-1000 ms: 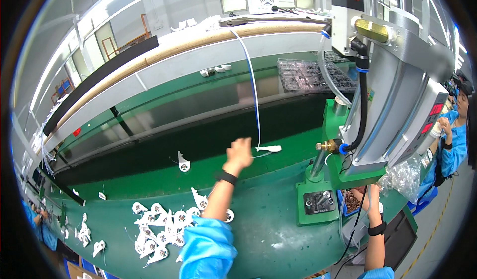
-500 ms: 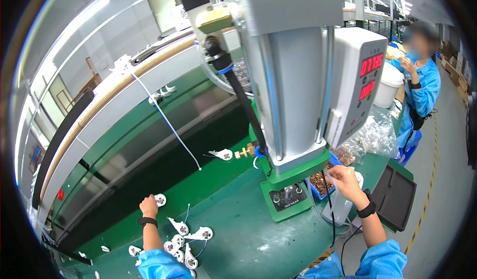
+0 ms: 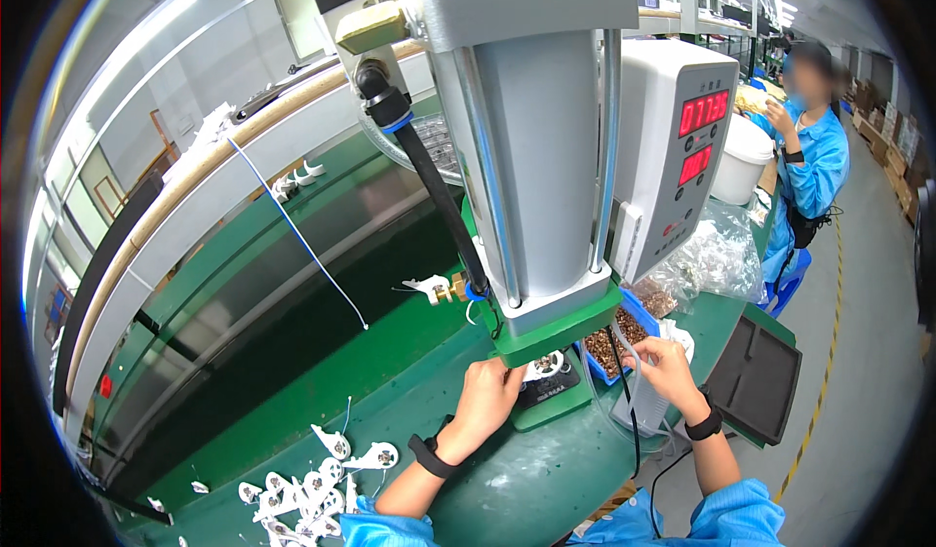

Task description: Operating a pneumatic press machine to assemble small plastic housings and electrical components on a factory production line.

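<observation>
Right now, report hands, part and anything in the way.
Left hand at white part over black plate, grip unclear. Right hand by blue bin, grip unclear. Press cylinder above part.

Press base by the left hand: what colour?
Green press base, topped by a black plate; best seen in the head view.

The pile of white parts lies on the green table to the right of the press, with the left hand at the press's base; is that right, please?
Not quite: the head view shows the pile of white parts lying to the left of the press. It is on the green table, and the left hand is at the press's base.
</observation>
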The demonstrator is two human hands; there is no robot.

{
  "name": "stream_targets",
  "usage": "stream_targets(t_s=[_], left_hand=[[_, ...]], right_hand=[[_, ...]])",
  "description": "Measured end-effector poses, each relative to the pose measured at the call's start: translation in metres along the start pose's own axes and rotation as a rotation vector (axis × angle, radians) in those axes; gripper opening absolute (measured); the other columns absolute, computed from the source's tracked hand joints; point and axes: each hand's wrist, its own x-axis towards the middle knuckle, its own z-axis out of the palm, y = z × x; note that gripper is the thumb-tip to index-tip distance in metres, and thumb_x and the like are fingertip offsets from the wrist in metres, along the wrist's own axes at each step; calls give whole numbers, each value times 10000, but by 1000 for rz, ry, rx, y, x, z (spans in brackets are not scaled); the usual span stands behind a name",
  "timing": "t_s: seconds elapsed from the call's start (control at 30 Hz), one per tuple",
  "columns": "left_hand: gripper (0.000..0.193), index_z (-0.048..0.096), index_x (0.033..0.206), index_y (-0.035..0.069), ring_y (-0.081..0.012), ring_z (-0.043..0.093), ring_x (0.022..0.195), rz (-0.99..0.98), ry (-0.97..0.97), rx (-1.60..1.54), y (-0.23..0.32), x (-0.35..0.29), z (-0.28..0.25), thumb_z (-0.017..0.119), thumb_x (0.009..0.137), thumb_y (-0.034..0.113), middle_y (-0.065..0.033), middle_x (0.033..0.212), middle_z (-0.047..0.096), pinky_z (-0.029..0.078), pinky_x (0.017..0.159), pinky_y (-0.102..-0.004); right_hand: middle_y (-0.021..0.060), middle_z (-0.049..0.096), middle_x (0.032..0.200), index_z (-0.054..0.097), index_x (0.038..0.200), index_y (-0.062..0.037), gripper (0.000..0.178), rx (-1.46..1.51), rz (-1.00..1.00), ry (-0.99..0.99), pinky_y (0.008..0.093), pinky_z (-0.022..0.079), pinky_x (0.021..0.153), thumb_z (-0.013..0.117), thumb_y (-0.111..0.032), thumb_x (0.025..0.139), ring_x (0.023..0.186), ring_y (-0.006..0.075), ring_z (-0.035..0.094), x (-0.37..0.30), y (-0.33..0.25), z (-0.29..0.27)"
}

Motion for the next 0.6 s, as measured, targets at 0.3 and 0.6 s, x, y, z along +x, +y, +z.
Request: stream_targets(t_s=[0.3,0.6], left_hand=[[139,572,712,-49,-396,562,582,100,48,163,-7,4,4,558,790,65,-240,655,562,448,521,-433],[130,549,884,7,-393,564,598,42,45,290,-4,-3,11,532,825,121,-216,628,568,462,541,-451]], right_hand=[[68,592,676,657,795,-13,105,60,-3,77,277,412,548,680,-69,709,583,137,522,-6,9,5],[44,521,661,621,806,-6,93,119,-12,273,242,370,497,669,-35,732,547,103,461,-28,13,47]])
